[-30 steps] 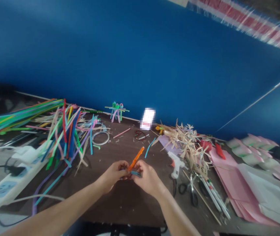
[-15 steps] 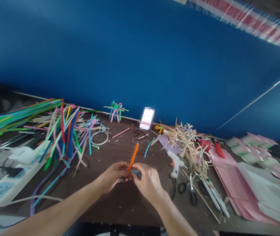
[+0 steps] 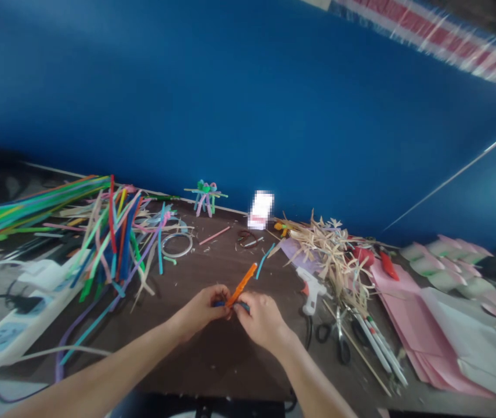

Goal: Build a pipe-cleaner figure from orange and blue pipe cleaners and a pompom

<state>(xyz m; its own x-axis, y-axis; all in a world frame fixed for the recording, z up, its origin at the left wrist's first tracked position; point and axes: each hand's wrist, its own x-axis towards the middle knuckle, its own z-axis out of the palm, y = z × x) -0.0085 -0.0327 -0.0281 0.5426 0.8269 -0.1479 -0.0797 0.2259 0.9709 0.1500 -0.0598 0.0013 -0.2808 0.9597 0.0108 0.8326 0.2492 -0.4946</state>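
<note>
Near the middle of the table, my left hand (image 3: 202, 312) and my right hand (image 3: 263, 318) are closed close together. Between them stands an orange pipe cleaner (image 3: 244, 280), bent or twisted double, its tip leaning up to the right. A blue pipe cleaner (image 3: 218, 303) lies crosswise at its base and shows at the fingers of both hands. My left fingers pinch the base of the orange piece and the blue one; my right thumb and fingers grip the blue one on the other side. The join itself is mostly hidden by fingers.
Loose pipe cleaners (image 3: 121, 232) and a power strip (image 3: 17, 328) fill the left. A small pipe-cleaner figure (image 3: 205, 198) and a bright phone (image 3: 260, 209) stand against the wall. Rightward lie a glue gun (image 3: 312, 289), scissors (image 3: 339, 331), straw-coloured strips (image 3: 323, 244) and pink sheets (image 3: 417, 325).
The orange pipe cleaner has tipped further to the right and its top is lower. My hands have shifted only slightly, still closed on the pieces.
</note>
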